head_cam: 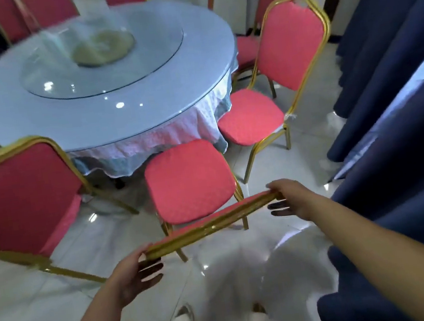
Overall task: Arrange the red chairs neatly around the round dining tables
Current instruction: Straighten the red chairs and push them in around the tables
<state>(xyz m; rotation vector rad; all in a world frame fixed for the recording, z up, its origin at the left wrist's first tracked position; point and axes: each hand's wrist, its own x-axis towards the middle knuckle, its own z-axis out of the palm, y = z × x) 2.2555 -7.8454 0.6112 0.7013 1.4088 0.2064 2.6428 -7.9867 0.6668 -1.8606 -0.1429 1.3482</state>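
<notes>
A red chair (189, 179) with a gold frame stands in front of me, its seat facing the round table (86, 115). My left hand (136, 272) grips the left end of its gold top rail (211, 223), thumb on top and fingers underneath. My right hand (290, 198) holds the right end of the same rail. A second red chair (253, 117) stands to the right with its seat partly under the tablecloth. A third red chair (19, 199) stands at the left. More red chairs (48, 9) line the far side of the table.
Dark blue curtains (397, 82) hang close on the right. A glass turntable (102, 53) lies on the table, whose white cloth (154, 141) hangs over the edge. The floor (37, 312) is glossy pale tile. My feet (183, 320) show at the bottom.
</notes>
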